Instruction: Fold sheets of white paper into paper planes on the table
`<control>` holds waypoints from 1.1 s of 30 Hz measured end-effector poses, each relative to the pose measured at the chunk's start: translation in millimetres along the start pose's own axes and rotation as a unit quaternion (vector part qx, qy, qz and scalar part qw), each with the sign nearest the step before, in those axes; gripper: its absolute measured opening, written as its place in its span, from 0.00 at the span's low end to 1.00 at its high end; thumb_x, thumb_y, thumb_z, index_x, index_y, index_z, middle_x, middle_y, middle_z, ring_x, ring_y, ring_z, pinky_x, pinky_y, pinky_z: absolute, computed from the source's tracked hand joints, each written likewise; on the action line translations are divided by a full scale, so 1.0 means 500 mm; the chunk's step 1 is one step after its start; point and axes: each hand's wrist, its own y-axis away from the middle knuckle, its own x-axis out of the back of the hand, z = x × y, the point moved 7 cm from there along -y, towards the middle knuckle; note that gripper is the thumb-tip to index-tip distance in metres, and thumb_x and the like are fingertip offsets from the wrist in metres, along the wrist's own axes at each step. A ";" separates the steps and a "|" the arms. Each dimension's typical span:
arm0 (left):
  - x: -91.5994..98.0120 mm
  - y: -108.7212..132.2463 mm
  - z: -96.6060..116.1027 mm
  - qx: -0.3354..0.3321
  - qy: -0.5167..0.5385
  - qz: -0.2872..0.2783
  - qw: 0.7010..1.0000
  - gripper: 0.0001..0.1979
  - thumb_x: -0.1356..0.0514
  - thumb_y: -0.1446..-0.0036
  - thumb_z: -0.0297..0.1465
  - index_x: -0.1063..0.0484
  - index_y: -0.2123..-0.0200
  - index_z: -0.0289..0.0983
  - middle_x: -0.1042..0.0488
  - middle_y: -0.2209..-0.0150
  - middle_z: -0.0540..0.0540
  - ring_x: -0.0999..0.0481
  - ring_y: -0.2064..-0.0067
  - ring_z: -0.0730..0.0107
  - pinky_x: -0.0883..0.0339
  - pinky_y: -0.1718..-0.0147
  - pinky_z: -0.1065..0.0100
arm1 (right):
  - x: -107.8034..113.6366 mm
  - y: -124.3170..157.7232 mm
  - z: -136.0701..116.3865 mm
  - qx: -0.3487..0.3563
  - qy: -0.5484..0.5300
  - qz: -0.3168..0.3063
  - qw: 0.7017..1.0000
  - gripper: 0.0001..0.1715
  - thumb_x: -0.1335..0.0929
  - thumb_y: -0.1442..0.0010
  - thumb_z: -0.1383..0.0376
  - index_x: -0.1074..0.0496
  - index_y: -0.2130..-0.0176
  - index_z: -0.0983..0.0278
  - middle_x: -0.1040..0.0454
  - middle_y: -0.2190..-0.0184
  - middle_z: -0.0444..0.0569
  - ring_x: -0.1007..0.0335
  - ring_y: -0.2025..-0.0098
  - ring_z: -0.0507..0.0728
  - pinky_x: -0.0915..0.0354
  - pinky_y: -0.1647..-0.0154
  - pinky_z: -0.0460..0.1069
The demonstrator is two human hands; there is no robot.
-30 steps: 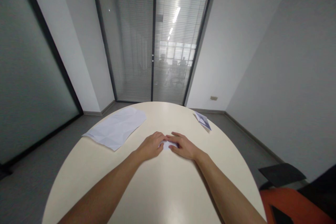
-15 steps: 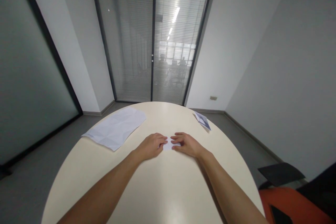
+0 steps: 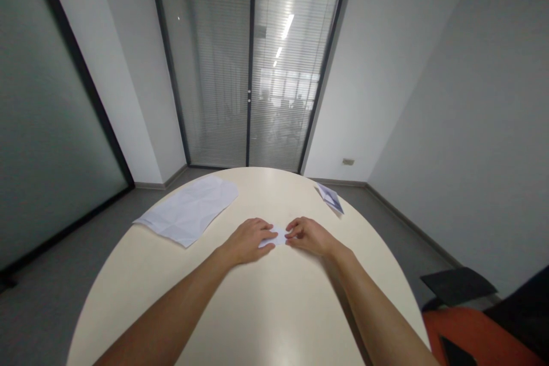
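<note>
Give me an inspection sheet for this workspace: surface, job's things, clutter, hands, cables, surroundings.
Surface: round cream table, smooth, with a light glare near the person.
Job's things: small folded white paper, flat on the table between the two hands.
Clutter: creased white sheet at the far left; folded paper piece at the far right rim.
Hands: left hand lies on the paper's left end; right hand has curled fingertips at its right end. Whether either pinches it is unclear.
Cables: nothing seen.
Surroundings: glass door with blinds ahead, wall socket, orange chair at the right.
</note>
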 end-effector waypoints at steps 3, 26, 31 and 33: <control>-0.002 -0.001 0.002 -0.009 -0.008 -0.004 1.000 0.14 0.42 0.36 0.36 0.24 0.48 0.45 0.25 0.46 0.43 0.29 0.45 0.57 0.37 0.44 0.55 | 0.001 0.002 -0.012 0.019 0.029 0.004 0.999 0.10 0.28 0.42 0.61 0.17 0.61 0.58 0.20 0.57 0.50 0.26 0.60 0.57 0.32 0.58 0.49; -0.021 0.001 -0.056 0.106 -0.054 0.034 0.992 0.16 0.45 0.36 0.30 0.24 0.48 0.40 0.25 0.44 0.44 0.29 0.46 0.57 0.34 0.46 0.56 | -0.049 -0.019 -0.106 0.088 0.160 -0.037 0.983 0.19 0.38 0.30 0.62 0.26 0.45 0.58 0.26 0.45 0.54 0.31 0.45 0.61 0.40 0.41 0.56; -0.020 0.003 -0.059 0.114 -0.051 0.033 0.992 0.16 0.44 0.37 0.29 0.24 0.49 0.39 0.25 0.44 0.44 0.28 0.45 0.57 0.34 0.45 0.56 | -0.043 -0.018 -0.100 0.072 0.158 -0.043 0.984 0.16 0.37 0.32 0.63 0.23 0.50 0.60 0.25 0.47 0.55 0.30 0.47 0.61 0.38 0.44 0.55; -0.019 0.002 -0.058 0.120 -0.048 0.032 0.991 0.15 0.44 0.37 0.29 0.24 0.49 0.40 0.25 0.44 0.44 0.29 0.45 0.56 0.35 0.45 0.56 | -0.037 -0.017 -0.098 0.067 0.154 -0.042 0.985 0.16 0.37 0.33 0.64 0.22 0.52 0.60 0.24 0.49 0.55 0.29 0.48 0.61 0.38 0.45 0.54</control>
